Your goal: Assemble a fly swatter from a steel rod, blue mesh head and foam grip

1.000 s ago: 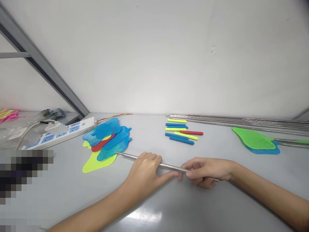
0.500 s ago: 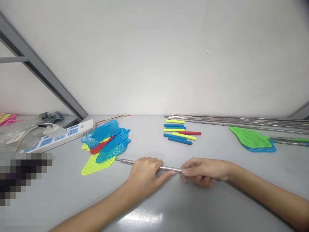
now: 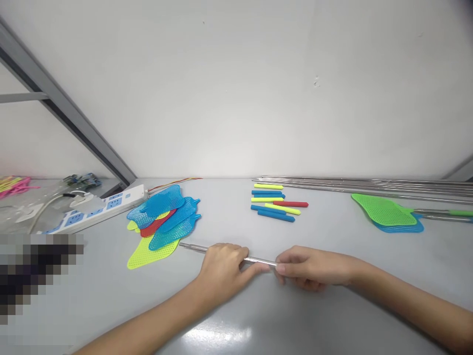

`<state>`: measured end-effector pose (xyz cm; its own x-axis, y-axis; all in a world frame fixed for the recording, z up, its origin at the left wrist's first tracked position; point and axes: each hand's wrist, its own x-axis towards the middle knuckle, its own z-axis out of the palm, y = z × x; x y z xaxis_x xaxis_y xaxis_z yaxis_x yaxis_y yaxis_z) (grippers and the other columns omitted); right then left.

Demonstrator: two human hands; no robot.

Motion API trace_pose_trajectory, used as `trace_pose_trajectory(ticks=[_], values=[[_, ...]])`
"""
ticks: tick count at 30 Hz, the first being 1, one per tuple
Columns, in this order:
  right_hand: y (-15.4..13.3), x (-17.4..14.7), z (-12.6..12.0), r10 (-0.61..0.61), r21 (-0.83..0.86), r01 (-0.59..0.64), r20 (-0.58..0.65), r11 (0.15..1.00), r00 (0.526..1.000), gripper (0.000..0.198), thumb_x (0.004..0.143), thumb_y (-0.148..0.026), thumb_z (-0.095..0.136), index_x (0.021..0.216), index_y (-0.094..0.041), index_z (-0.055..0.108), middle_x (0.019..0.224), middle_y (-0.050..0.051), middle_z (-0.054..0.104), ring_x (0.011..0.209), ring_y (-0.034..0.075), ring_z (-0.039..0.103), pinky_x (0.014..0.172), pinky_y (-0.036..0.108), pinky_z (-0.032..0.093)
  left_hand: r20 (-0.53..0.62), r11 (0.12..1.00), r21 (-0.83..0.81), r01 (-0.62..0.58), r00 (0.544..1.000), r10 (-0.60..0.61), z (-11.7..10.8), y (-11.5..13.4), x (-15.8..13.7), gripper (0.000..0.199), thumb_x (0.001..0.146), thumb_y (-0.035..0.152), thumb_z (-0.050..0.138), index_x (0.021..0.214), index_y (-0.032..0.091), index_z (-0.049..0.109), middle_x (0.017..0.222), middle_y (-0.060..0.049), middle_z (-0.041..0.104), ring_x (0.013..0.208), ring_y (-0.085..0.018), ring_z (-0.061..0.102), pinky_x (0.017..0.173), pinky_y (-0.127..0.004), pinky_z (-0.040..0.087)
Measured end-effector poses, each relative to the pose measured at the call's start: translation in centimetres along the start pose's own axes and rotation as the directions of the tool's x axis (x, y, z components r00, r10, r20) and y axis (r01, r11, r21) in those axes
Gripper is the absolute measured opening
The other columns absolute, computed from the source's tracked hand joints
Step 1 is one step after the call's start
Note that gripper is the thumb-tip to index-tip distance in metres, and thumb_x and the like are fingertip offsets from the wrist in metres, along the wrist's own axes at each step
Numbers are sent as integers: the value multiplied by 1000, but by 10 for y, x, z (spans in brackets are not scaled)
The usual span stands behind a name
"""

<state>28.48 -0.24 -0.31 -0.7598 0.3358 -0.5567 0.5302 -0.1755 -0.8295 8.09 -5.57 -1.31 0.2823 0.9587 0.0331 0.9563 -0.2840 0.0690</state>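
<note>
My left hand (image 3: 224,271) is closed around a thin silver telescopic rod (image 3: 258,260) just above the table. The thumb and fingers of my right hand (image 3: 310,267) pinch the same rod near its right end, which the hand hides. Its left tip ends beside a yellow fly swatter head (image 3: 152,252). On top of that one overlap several more mesh swatter heads, blue (image 3: 173,231) and red (image 3: 157,223). Behind my hands lie several slim handle sleeves, some blue (image 3: 275,216), some yellow (image 3: 268,187), one red (image 3: 290,203).
Long metal rods (image 3: 354,185) run along the wall at the back right. A green fly swatter (image 3: 386,209) overlaps a blue one (image 3: 399,229), both on metal shafts. At the left, a white power strip (image 3: 127,198) carries a plug and cable. A pixelated patch covers the left edge.
My right hand has moved slightly along the rod, and less of the rod shows between my hands. My left hand keeps its grip. The view has shifted a little.
</note>
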Motion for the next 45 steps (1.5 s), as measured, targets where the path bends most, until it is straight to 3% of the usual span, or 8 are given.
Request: trace_pose_trajectory(ticks=[7, 11, 18, 29, 35, 45], values=[[0, -1, 7, 18, -41, -18, -13, 999, 1000, 37, 81, -51, 38, 85, -17, 52, 54, -5, 37, 42, 5, 36, 37, 14, 31, -51, 994, 5, -108, 993, 108, 4, -6, -1, 47, 81, 61, 26, 74, 20, 48, 54, 2, 57, 49, -15, 52, 46, -23, 22], [2, 0, 8, 17, -18, -17, -4, 1000, 1000, 37, 81, -51, 38, 85, -17, 51, 54, -5, 36, 42, 4, 35, 36, 13, 30, -59, 987, 20, -159, 985, 160, 5, -7, -1, 43, 83, 57, 27, 72, 20, 47, 56, 2, 58, 51, -16, 54, 46, -23, 23], [4, 2, 8, 26, 3, -26, 1, 1000, 1000, 38, 80, -51, 39, 86, -16, 53, 54, -5, 36, 42, 4, 34, 36, 13, 28, -68, 991, 2, -133, 989, 133, 8, -8, -4, 42, 82, 57, 28, 77, 20, 46, 53, 2, 56, 47, -15, 51, 45, -23, 22], [2, 2, 8, 28, 24, -27, -22, 999, 999, 38, 80, -51, 41, 86, -16, 55, 53, -6, 35, 41, 4, 33, 35, 13, 27, -121, 967, 3, -254, 960, 253, 8, -9, -3, 36, 87, 47, 30, 69, 20, 47, 54, 3, 55, 48, -13, 51, 45, -23, 20], [4, 2, 8, 34, 48, -34, -18, 998, 999, 39, 79, -52, 42, 87, -16, 56, 53, -5, 35, 41, 3, 32, 34, 12, 26, -101, 961, -2, -276, 956, 275, 3, -7, -4, 36, 88, 42, 29, 67, 20, 48, 53, 2, 54, 47, -12, 50, 45, -23, 21], [3, 1, 6, 52, 80, -53, 15, 995, 999, 38, 79, -51, 43, 90, -17, 56, 56, -5, 35, 41, 3, 33, 34, 12, 25, -48, 959, -32, -280, 959, 279, 3, -8, -4, 30, 89, 40, 27, 80, 23, 50, 58, 2, 57, 52, -14, 53, 46, -24, 23]])
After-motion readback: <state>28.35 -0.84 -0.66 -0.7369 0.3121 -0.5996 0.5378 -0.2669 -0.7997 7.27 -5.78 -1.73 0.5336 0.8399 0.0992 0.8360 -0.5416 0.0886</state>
